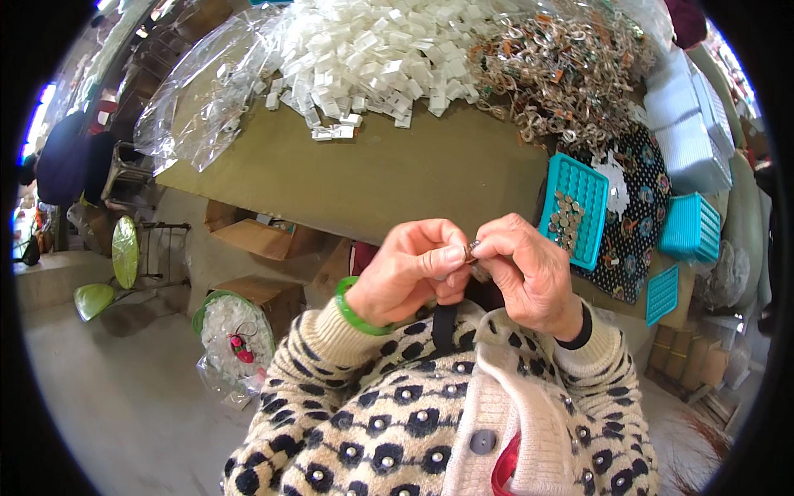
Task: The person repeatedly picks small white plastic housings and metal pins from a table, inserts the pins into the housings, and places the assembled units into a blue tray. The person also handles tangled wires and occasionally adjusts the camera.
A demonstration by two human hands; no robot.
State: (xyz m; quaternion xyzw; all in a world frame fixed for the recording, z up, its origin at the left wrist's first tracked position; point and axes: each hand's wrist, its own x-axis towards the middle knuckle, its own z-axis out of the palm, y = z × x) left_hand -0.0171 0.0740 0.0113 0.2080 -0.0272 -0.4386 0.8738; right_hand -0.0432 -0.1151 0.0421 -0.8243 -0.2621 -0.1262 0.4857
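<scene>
Close in front of my chest, my left hand (418, 269) and my right hand (529, 277) meet with their fingertips pinched together. Between them is a small brownish, partly shiny piece (471, 250), mostly covered by the fingers, so its kind does not show. Thumb and forefinger of each hand press on it from either side. To the right of my hands, a teal compartment tray (589, 202) lies on the table, with several small round metallic pieces (566, 219) gathered in its left part.
White plastic pieces (380, 58) are heaped on the table (364, 174), beside tangled clear coils (562, 74) with orange bits. Stacked teal trays (691, 227) and white trays (691, 124) stand right. Left below are an open cardboard box (256, 238) and a basin of white pieces (236, 335).
</scene>
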